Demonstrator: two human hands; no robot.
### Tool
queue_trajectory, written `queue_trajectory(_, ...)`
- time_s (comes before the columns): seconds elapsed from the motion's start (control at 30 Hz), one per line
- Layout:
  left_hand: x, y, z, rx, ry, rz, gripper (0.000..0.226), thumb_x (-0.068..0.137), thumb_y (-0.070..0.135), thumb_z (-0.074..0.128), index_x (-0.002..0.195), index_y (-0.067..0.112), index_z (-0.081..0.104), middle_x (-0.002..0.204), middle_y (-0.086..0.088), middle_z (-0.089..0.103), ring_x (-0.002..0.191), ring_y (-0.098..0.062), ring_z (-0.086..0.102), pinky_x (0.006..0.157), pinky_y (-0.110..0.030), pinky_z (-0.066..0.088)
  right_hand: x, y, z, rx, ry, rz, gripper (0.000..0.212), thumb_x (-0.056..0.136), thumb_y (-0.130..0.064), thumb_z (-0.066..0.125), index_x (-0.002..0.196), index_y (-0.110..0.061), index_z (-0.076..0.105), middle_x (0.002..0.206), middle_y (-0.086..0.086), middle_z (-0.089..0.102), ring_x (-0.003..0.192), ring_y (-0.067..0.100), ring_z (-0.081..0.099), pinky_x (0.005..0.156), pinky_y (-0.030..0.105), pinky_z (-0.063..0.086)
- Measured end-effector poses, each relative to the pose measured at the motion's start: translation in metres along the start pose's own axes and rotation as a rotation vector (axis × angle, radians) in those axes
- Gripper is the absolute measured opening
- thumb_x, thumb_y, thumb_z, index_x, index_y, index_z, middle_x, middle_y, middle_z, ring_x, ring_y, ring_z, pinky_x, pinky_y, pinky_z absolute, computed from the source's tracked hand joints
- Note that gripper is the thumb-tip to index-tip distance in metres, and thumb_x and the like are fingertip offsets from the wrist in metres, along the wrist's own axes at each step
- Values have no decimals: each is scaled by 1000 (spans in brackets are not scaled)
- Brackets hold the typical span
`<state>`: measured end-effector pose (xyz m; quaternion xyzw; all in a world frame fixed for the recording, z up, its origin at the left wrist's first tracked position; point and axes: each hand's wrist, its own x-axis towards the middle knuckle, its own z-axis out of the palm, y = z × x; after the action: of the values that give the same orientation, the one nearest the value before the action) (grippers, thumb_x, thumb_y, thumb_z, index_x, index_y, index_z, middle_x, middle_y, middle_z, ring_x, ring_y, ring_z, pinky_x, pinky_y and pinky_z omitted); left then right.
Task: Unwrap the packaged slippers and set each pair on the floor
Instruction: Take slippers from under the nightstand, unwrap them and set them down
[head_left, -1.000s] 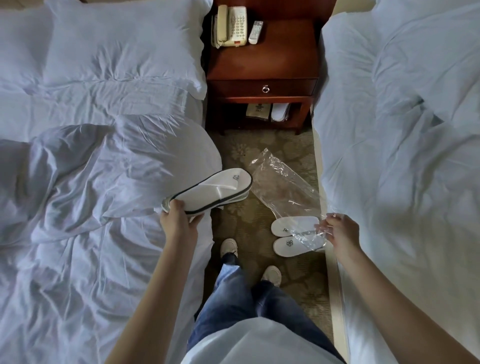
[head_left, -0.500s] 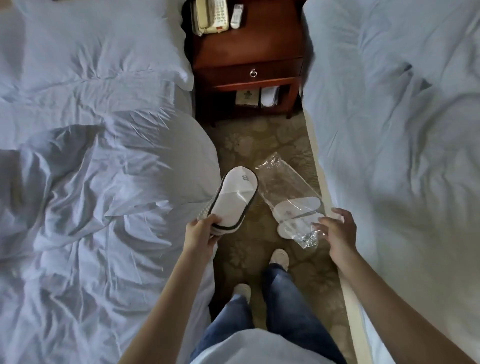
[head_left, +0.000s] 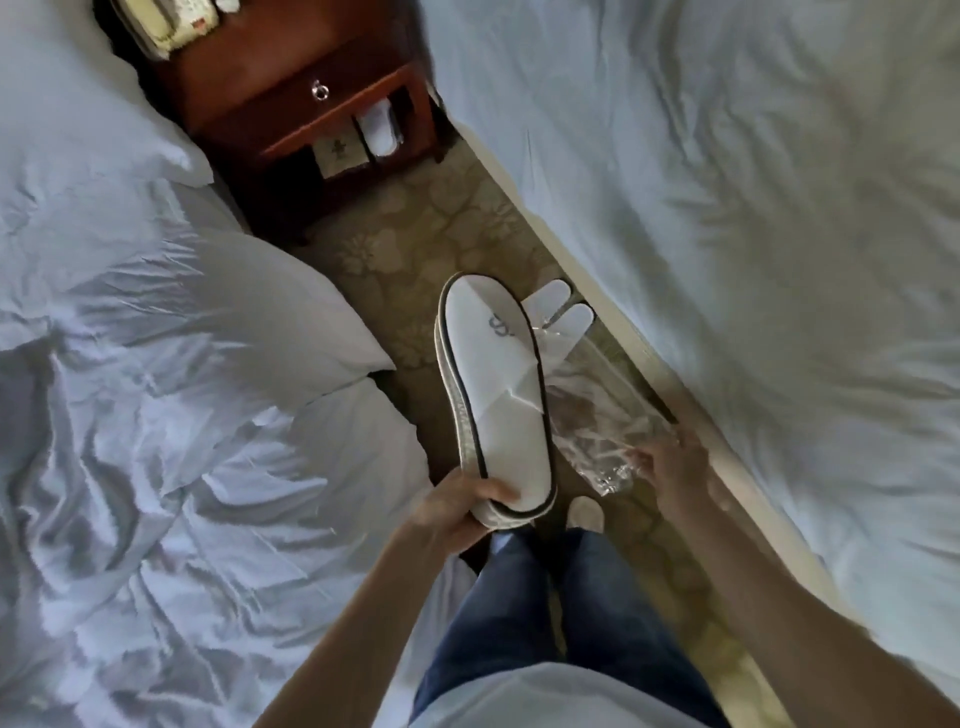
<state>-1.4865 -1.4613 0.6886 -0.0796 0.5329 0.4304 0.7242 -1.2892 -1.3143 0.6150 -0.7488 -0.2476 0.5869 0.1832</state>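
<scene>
Compared with half a second back, the held pair (head_left: 496, 384) has swung round so it runs lengthwise down the aisle, toes toward the nightstand (head_left: 291, 78). The bag (head_left: 597, 415) has dropped lower and drifted toward the right bed (head_left: 727, 208). Your view has tipped too, so it looks like you're leaning in.

Where things are: your left hand (head_left: 457, 512) grips the heel end of the held pair, thumb on top and fingers curled under. The two slippers are stacked one on the other, well off the carpet (head_left: 415, 234). Your right hand (head_left: 675, 467) pinches the crumpled end of the empty bag. It's blurry, so I can't tell which fingers do the pinching. The floor pair (head_left: 561, 306) already sits side by side near the right bed, partly behind the bag.

I reckon you're about to set this second pair down. Bend lower before letting go, since a stack held by one end will likely flop apart if dropped. Aim for bare carpet nearer the left bed (head_left: 182, 364), clear of the floor pair and your shoe (head_left: 584, 512). You'll probably need to split the stack, so ditch the bag first and free that right hand.

Your left forearm comes up from lower centre with the wrist turned inward. Your right arm reaches in long from the lower right.
</scene>
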Motion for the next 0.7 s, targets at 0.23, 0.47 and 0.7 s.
queue_trajectory(0.23, 17, -35, 56, 215, -36, -59, 47, 77, -25, 50, 116, 0, 59, 116, -26, 62, 112, -42, 57, 96, -52, 49, -1, 66, -98, 224, 189, 199, 46, 94, 5, 44, 140, 0, 40, 94, 17, 55, 58, 16, 53, 34, 14, 42)
queue_trajectory(0.47, 27, -112, 154, 467, -186, -92, 44, 77, -21, 55, 109, 8, 64, 99, -11, 73, 92, -25, 70, 73, -36, 59, -21, 150, -228, 552, 353, 322, 32, 92, 5, 46, 117, -15, 44, 74, 11, 51, 47, 17, 50, 36, 20, 41)
queue_trajectory(0.7, 24, -244, 257, 618, -264, -225, 44, 78, -23, 53, 110, 6, 63, 96, -13, 74, 86, -27, 72, 66, -37, 59, -49, 243, -371, 864, 537, 368, 27, 89, 13, 39, 73, -9, 39, 63, 11, 42, 29, 13, 41, 31, 13, 29)
